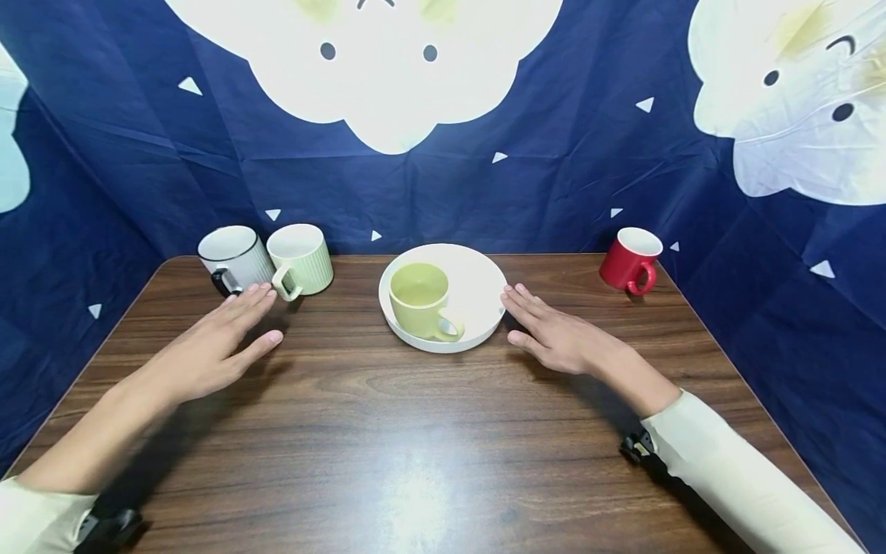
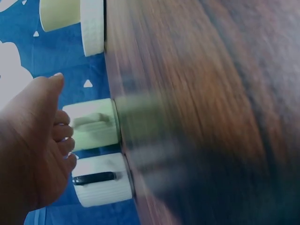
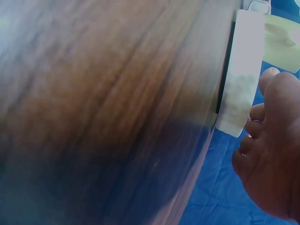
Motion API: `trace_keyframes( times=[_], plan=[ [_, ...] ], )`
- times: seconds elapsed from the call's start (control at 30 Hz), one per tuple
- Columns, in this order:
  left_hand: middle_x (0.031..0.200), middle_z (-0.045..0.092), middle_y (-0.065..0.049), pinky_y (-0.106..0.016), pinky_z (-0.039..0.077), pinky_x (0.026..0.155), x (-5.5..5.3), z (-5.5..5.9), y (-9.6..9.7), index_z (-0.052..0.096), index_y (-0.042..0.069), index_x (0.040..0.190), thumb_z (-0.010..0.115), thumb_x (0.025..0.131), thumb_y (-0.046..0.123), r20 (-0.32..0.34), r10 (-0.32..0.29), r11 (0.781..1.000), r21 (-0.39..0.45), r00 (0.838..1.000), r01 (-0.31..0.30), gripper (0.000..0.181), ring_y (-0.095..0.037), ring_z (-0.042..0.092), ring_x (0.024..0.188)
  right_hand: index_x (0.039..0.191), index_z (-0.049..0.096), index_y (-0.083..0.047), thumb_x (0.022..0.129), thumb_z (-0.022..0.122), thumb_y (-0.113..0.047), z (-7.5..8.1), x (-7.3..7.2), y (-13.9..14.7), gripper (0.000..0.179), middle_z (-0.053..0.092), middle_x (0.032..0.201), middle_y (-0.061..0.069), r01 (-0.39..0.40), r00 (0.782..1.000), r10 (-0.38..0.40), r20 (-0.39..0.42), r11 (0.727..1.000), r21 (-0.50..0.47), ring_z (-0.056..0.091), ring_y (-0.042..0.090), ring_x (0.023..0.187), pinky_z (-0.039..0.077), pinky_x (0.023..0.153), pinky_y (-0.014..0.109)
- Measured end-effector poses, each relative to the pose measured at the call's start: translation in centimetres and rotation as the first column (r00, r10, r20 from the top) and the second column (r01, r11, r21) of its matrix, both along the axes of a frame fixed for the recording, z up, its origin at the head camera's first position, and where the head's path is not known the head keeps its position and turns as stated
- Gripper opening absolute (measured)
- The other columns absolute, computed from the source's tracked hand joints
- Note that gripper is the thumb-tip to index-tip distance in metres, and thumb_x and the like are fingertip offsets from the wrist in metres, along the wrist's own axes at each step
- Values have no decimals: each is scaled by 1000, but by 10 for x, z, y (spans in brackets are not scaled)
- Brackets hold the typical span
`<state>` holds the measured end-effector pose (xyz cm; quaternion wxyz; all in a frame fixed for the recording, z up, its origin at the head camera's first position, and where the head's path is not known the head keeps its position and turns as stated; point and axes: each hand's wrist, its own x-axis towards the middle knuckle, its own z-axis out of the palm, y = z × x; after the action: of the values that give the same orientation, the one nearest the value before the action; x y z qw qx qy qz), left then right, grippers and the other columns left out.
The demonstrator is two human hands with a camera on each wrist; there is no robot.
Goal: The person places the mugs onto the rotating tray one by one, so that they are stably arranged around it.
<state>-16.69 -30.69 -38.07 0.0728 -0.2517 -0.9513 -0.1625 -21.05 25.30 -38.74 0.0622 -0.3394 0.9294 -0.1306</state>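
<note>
- Reference: white round dish (image 1: 479,300), near the far edge of the wooden table (image 1: 360,415).
- Yellow-green mug (image 1: 415,317): upright inside the dish, left of its middle, handle to the right and toward you.
- Your left hand (image 1: 214,350): released, nothing held, fingers extended, thumb apart. It's left of the dish, fingertips near 2 mugs; contact, can't tell.
- Those 2, both upright, left of the dish: pale green ribbed mug (image 1: 311,265) is closer to it; white mug with black handle (image 1: 251,269) stands just beside that, farther out.
- Your right hand (image 1: 557,332): released, nothing held, fingers extended. Fingertips at the dish's right rim; touching or just short, can't tell.
- Red mug (image 1: 621,265), white inside: upright, well right of the dish.
- Dark blue cloth (image 1: 554,208) with white clouds and triangles: behind the dish.
</note>
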Motion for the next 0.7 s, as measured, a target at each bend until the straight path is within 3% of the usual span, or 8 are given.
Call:
trace_keyframes(
  times=[0.17, 0.37, 0.57, 0.7],
  plan=[
    [174, 41, -38, -59, 20, 144, -4, 3, -6, 45, -11, 166, 64, 116, 34, -21, 83, 996, 11, 996, -83, 70, -59, 38, 164, 181, 21, -7, 123, 48, -38, 1, -4, 1, 71, 16, 190, 16, 9, 1000, -9, -7, 1000, -9, 14, 39, 178, 23, 143, 62],
    [169, 47, -39, -67, 30, 137, -10, 1, -13, 49, -12, 162, 61, 117, 31, -93, 186, 982, 58, 978, -181, 64, -62, 45, 157, 180, 23, -7, 123, 47, -39, -1, -6, 0, 70, 19, 190, 14, 10, 1000, -10, 1, 1000, -6, 15, 39, 178, 24, 142, 62],
    [167, 51, -36, -73, 36, 129, -14, 1, -16, 52, -7, 161, 60, 117, 32, -136, 280, 957, 116, 950, -266, 60, -58, 47, 156, 180, 23, -8, 123, 47, -40, -2, -4, -2, 70, 19, 190, 12, 4, 1000, -4, 4, 1000, -5, 15, 38, 178, 25, 142, 62],
    [165, 51, -39, -78, 38, 123, -18, 4, -17, 52, -5, 161, 60, 116, 33, -115, 365, 922, 178, 924, -342, 60, -61, 48, 153, 180, 24, -8, 123, 47, -39, -3, -3, -2, 70, 19, 190, 13, 0, 1000, 0, 6, 1000, -10, 16, 37, 178, 25, 142, 62]
  ],
)
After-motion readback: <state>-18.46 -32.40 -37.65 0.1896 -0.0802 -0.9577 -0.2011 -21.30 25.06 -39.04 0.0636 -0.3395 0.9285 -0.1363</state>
